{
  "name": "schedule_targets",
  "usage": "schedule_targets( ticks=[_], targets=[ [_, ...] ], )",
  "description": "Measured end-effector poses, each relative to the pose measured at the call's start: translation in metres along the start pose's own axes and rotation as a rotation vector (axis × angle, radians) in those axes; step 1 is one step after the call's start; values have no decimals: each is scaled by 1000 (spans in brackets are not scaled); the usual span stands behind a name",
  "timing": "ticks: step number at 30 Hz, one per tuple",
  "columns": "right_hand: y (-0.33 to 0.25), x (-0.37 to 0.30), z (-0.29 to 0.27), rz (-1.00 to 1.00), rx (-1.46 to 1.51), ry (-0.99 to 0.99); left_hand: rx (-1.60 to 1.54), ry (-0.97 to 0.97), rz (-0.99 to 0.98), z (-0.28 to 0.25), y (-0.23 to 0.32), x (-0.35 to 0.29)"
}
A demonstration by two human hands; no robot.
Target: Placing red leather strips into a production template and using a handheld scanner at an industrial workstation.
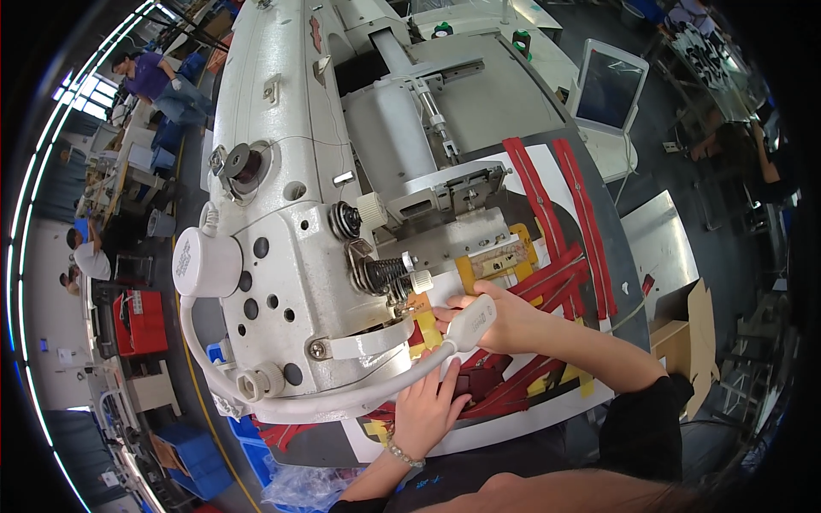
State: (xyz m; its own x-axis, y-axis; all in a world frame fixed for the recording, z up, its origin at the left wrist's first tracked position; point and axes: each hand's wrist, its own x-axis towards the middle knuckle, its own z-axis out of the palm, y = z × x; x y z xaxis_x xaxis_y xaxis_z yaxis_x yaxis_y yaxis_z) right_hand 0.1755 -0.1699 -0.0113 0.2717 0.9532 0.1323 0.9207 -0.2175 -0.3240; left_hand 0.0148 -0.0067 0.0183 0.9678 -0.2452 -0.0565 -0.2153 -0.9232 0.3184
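Observation:
My left hand point(427, 412), with a beaded bracelet at its wrist, lies with spread fingers on the near part of a white sheet, beside dark red pieces point(481, 382) and red zippers point(511, 398). My right hand point(505, 323) reaches in from the right, its fingers stretched leftward over the yellow-taped area below the machine's head. A white lamp head point(472, 323) on a bendable arm hides part of these fingers. Beyond this hand, a yellow-edged frame point(499, 262) sits by the metal clamp point(453, 198). The white sewing machine point(282, 256) stands to the left of both hands.
Long red zippers point(585, 227) lie on the sheet at the right. Further off stand a screen point(609, 85), an open cardboard box point(688, 338) and thread spools point(522, 41). On the left are a red crate point(139, 323), a blue bin point(190, 460) and other people point(154, 81).

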Motion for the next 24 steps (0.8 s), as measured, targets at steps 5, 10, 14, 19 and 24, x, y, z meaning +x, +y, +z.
schedule_targets(
  ticks=[5, 10, 14, 19, 24],
  targets=[
    [-4, -7, -7, -5, -59, 82, -28, 34, -8, 5, -1, -1],
    [-4, -10, 2, -15, -51, 100, -67, 50, -9, 3, 0, 0],
    [-6, -5, 2, -40, 41, 200, -75, 58, -24, 7, -1, -1],
    [-11, -1, 5, -48, 41, 199, -63, 96, 2, 6, -3, -1],
    [-12, -3, 2, -10, 56, 245, -50, 137, 8, 4, -5, -4]
  ],
)
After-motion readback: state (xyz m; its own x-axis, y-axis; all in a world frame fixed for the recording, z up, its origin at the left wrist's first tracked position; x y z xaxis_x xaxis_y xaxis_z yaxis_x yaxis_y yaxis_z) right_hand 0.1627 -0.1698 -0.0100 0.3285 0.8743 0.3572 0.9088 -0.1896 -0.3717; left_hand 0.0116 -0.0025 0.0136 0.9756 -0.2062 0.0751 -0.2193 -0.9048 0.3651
